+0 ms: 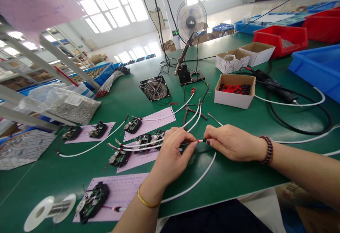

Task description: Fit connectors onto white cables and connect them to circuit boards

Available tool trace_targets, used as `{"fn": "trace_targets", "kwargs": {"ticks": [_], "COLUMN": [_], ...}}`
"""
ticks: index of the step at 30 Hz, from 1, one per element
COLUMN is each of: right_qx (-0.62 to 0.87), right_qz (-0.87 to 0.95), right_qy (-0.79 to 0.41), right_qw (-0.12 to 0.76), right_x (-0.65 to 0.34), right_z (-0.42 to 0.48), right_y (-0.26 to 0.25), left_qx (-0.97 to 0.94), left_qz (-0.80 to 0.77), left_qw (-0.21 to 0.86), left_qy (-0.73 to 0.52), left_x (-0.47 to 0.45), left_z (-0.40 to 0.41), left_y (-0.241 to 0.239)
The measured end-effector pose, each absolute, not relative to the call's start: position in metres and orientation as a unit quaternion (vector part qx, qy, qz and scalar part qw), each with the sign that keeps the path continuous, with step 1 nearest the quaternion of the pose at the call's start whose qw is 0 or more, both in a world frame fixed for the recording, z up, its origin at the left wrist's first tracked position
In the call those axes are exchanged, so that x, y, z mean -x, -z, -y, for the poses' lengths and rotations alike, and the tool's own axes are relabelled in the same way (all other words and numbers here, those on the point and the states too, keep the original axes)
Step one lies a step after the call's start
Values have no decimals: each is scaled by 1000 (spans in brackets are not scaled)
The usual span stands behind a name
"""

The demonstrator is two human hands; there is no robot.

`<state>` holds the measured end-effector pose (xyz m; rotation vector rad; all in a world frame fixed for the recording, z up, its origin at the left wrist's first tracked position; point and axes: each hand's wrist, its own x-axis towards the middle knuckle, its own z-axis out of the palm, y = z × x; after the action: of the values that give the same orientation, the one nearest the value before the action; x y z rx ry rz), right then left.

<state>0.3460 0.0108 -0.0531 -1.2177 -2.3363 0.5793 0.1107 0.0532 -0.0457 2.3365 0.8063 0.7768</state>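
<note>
My left hand (172, 155) and my right hand (228, 142) meet over the green table (239, 176), both pinched on a thin wire end with a red sleeve (199, 141). A white cable (196, 181) curves from under my hands toward the table's front edge. Just left of my left hand lie small black circuit boards (145, 141) on pink paper sheets (156, 119), each with white cables attached. Another circuit board (92, 199) lies at the front left on pink paper.
A cardboard box of red parts (233, 90) stands behind my hands, with pliers (190, 112), a soldering iron stand (186, 73), a small flat fan (154, 88) and a desk fan (191, 20) beyond. A solder spool (49, 211) lies front left. Black cables (297, 119) loop at right.
</note>
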Motion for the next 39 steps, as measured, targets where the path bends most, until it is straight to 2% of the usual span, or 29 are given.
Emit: {"fn": "trace_targets", "kwargs": {"ticks": [11, 22, 39], "right_qx": [429, 409, 406], "right_qz": [845, 857, 871], "right_qy": [-202, -214, -206], "right_qw": [247, 227, 187], "right_x": [-348, -347, -347], "right_z": [-13, -9, -10], "right_y": [56, 51, 52], "left_qx": [-870, -841, -877], "left_qz": [-294, -286, -264], "left_qw": [285, 378, 325], "left_qy": [-275, -262, -235], "left_x": [-109, -110, -113], "left_z": [-54, -51, -52], "left_y": [43, 43, 44]}}
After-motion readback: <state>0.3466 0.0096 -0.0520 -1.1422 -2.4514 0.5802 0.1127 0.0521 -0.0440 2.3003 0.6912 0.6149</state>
